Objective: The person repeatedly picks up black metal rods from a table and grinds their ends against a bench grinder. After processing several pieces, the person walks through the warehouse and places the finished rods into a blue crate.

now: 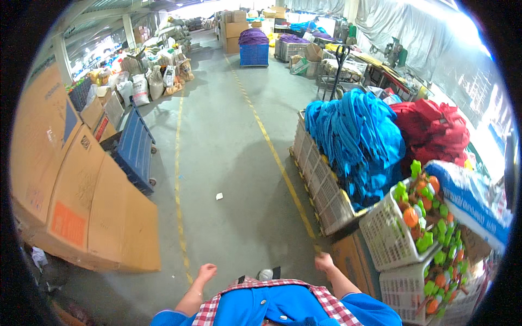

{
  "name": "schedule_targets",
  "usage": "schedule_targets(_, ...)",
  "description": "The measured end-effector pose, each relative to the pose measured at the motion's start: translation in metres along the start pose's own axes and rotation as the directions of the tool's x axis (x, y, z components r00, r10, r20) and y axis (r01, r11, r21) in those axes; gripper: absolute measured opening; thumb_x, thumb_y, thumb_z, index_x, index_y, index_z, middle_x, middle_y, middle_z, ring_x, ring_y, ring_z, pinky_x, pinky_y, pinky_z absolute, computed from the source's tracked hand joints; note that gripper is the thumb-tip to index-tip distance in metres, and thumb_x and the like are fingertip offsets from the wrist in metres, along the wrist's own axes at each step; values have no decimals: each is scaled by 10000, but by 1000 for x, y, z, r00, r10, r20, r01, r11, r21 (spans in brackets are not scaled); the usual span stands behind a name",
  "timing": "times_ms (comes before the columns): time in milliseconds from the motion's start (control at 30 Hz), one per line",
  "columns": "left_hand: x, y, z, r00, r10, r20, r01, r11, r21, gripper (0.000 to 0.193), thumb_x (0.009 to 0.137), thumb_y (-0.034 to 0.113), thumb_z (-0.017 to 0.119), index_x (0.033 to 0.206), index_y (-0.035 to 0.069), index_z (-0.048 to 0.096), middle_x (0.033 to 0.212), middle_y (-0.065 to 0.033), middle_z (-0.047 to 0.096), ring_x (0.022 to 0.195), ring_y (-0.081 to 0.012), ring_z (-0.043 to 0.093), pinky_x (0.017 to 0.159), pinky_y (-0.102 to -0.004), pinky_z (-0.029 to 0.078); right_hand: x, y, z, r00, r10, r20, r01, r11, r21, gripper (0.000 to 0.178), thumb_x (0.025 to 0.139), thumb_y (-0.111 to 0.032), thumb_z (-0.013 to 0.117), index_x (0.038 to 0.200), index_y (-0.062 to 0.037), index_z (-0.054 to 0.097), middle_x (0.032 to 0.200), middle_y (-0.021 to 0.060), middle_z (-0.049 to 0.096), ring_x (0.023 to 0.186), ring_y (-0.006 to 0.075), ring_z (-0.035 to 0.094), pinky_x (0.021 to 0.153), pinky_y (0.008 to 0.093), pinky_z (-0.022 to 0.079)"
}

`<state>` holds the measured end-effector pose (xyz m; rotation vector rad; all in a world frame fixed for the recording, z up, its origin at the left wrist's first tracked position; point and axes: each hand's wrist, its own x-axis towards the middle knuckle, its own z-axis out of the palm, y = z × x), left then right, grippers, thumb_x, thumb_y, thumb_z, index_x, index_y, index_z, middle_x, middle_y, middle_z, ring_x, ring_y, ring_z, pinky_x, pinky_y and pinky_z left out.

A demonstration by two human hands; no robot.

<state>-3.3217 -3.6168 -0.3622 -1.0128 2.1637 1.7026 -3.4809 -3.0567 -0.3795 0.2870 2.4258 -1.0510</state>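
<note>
My left hand (207, 271) is held out over the floor by the left yellow line, its fingers curled in and nothing showing in them. My right hand (324, 262) is closed too, with nothing visible in it. It is nearest to a brown cardboard box (353, 259) low on the right. Beyond that box, a white crate cart (325, 191) carries a tall heap of blue fabric pieces (356, 136). Beside the cart, an upper white plastic basket (383, 233) holds green and orange plastic pieces (418, 209).
Large cardboard cartons (103, 201) are stacked on the left, with a blue wheeled cart (136, 144) behind them. Red fabric (432, 130) is piled at the right. Yellow lines (266, 136) edge a grey aisle, where a white scrap (219, 196) lies. Farther off stands a blue bin (254, 55) of purple fabric.
</note>
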Motion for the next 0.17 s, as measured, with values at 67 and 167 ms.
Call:
schedule_targets(67,41,57,-14,982,71,-177,-53,993,101,123,843,145,621,836,24,643,701,-52,653,631,-136,612,584,-296,499,69,-149,-54,822,-398,-408,412,909,-57,132,779,-132,614,772,-1,595,682,86,579,648,153,568,550,328,443)
schedule_targets(167,83,182,-98,693,325,-644,-357,930,85,190,869,204,633,796,39,573,732,17,536,693,-92,477,611,-283,418,84,-412,-162,477,-708,-520,807,587,-58,81,785,-55,615,818,-16,551,748,98,525,702,206,528,656,321,446)
